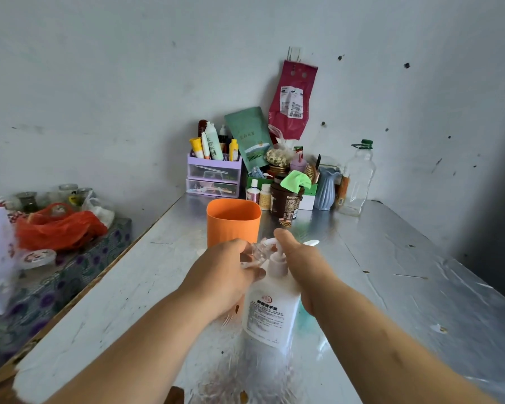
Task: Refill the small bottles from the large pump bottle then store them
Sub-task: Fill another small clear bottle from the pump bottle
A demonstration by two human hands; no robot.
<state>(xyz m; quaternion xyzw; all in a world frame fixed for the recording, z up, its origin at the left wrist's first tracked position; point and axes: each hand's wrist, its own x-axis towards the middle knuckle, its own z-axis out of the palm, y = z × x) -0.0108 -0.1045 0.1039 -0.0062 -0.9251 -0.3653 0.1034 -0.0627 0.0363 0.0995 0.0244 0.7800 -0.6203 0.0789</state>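
Gripping a small clear bottle [255, 252] in curled fingers, the left hand [222, 275] holds it tilted against the spout of the large pump bottle [270, 313], which stands upright on the metal-topped table [405, 287]. The right hand [302, 263] sits on the other side of the pump, its thumb laid along the white pump head [271, 243]. Its fingers are hidden behind the bottle, so how far they close cannot be told. An orange cup [233, 220] stands just behind the hands. Against the wall sit a purple drawer organiser [213, 176] and a clear green-capped bottle [357, 182].
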